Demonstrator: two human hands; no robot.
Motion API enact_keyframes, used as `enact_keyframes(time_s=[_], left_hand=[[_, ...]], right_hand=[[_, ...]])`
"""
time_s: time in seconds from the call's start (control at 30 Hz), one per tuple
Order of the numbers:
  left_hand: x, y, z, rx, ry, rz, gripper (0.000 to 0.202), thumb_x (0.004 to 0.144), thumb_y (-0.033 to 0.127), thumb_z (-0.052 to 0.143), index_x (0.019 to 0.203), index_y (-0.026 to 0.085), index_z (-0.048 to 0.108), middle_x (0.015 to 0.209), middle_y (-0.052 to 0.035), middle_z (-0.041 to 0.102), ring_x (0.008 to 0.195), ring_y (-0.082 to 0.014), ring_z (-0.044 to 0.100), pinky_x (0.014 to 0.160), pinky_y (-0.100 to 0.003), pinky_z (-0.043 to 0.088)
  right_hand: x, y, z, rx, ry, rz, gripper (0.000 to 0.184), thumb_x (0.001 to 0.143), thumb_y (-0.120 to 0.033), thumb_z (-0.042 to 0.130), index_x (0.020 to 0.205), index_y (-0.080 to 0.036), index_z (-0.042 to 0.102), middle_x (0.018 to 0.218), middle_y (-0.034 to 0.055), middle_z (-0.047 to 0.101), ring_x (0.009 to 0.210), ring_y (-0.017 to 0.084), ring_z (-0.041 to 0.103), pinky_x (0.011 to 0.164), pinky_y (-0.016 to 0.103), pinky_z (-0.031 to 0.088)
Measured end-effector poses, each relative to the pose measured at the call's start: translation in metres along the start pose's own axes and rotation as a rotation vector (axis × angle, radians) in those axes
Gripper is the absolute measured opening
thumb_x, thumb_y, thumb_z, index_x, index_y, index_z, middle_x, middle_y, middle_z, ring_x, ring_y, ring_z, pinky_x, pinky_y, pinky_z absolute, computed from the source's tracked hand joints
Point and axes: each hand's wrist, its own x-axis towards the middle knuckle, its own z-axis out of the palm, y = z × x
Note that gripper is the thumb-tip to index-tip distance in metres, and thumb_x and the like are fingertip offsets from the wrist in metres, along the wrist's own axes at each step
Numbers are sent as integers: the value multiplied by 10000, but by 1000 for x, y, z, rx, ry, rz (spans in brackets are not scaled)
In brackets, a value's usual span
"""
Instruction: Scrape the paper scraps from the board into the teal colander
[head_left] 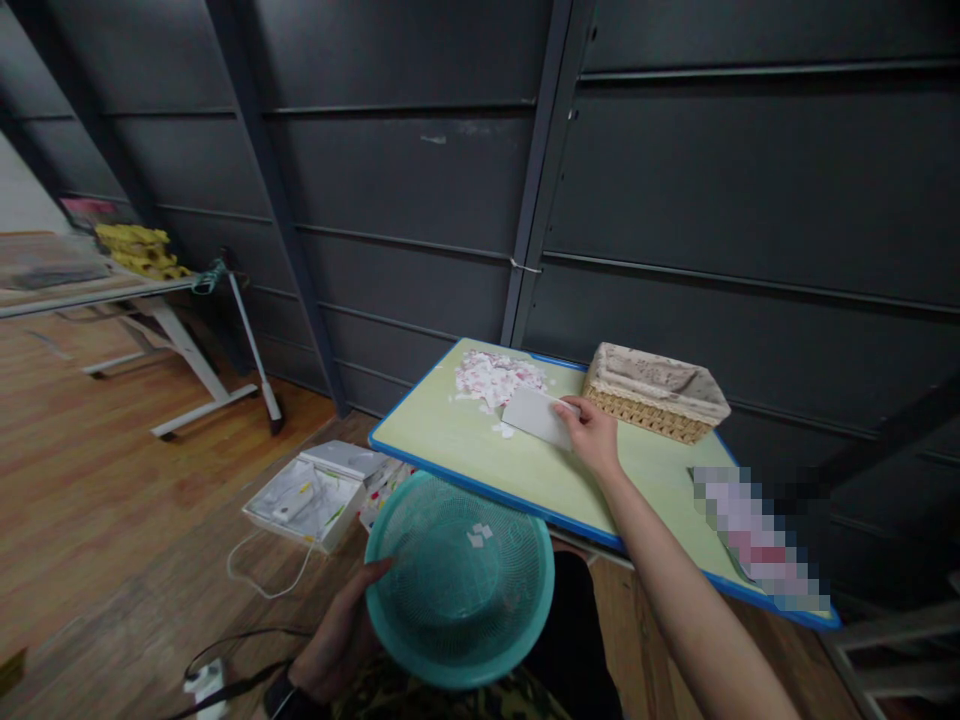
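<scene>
My left hand point(345, 620) grips the left rim of a teal plastic colander point(461, 640), thumb over the edge. A few small white pieces point(478, 536) lie inside it. The colander is just below the front edge of a pale green table point(450, 445) with blue edging. Over the table, my right hand point(592, 432) is closed on a flat white card point(536, 418), held by its right end. The card's left end is beside a heap of white and pink paper scraps point(496, 378). A few loose bits lie just in front of the card.
A lined wicker basket point(652, 400) stands at the table's back right, near a blurred-out flat item point(757, 540). On the floor to the left are an open white box point(307, 500) and a power strip point(206, 685). A dark panelled wall point(420, 200) rises behind.
</scene>
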Motion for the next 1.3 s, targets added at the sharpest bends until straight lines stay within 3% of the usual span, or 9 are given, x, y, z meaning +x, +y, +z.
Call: enact_keyframes(time_s=[0.23, 0.33, 0.53, 0.63, 0.77, 0.97, 1.1, 1.3], left_hand=[[-3, 3, 5, 11, 13, 4, 713, 858, 241, 639, 1500, 62, 387, 1180, -164, 773, 1217, -336, 649, 1123, -459, 434], [-4, 4, 7, 8, 38, 0, 705, 848, 224, 642, 1489, 52, 404, 1178, -170, 772, 1201, -345, 660, 1113, -467, 443], [-7, 7, 12, 5, 67, 40, 744, 805, 179, 681, 1500, 148, 417, 1258, -131, 745, 1213, -343, 652, 1125, -474, 431], [-6, 7, 9, 4, 60, 23, 719, 820, 204, 675, 1485, 91, 428, 1194, -167, 768, 1204, -356, 657, 1114, -484, 440], [-4, 5, 6, -12, 4, 46, 701, 849, 210, 655, 1496, 105, 404, 1212, -163, 762, 1207, -337, 658, 1106, -467, 450], [0, 3, -1, -31, -28, 45, 722, 857, 246, 661, 1511, 125, 378, 1223, -159, 757, 1205, -337, 660, 1112, -468, 441], [-4, 5, 5, -16, -2, 24, 712, 856, 217, 648, 1510, 122, 383, 1222, -150, 760, 1218, -330, 651, 1122, -463, 431], [0, 6, 8, -22, 40, -11, 723, 815, 209, 667, 1484, 77, 426, 1220, -166, 754, 1256, -351, 617, 1120, -476, 436]], right_hand=[[3, 2, -2, -41, 25, 30, 483, 792, -612, 580, 836, -162, 752, 769, 93, 742, 635, 217, 597, 626, 329, 429], [4, 5, -3, 4, -42, 63, 477, 756, -613, 610, 822, -160, 744, 749, 87, 734, 622, 210, 583, 606, 325, 414], [4, 5, -1, 126, -214, 121, 427, 700, -587, 691, 780, -170, 729, 765, 83, 732, 656, 204, 591, 610, 315, 422], [4, 3, -1, 194, -192, 210, 463, 647, -612, 721, 767, -165, 721, 731, 82, 716, 633, 200, 579, 568, 302, 406], [5, -2, -4, 214, -155, 243, 483, 595, -628, 746, 726, -165, 707, 700, 77, 696, 618, 197, 568, 553, 298, 399], [-2, -11, -4, 273, -397, 289, 488, 597, -621, 773, 719, -161, 665, 575, 10, 614, 507, 139, 485, 475, 259, 316], [-7, -17, -3, 347, -545, 323, 497, 589, -621, 800, 712, -179, 608, 507, -38, 548, 450, 106, 430, 433, 231, 260], [-8, -23, -6, 419, -710, 335, 485, 580, -591, 829, 707, -174, 616, 525, -42, 545, 446, 87, 414, 423, 217, 253]])
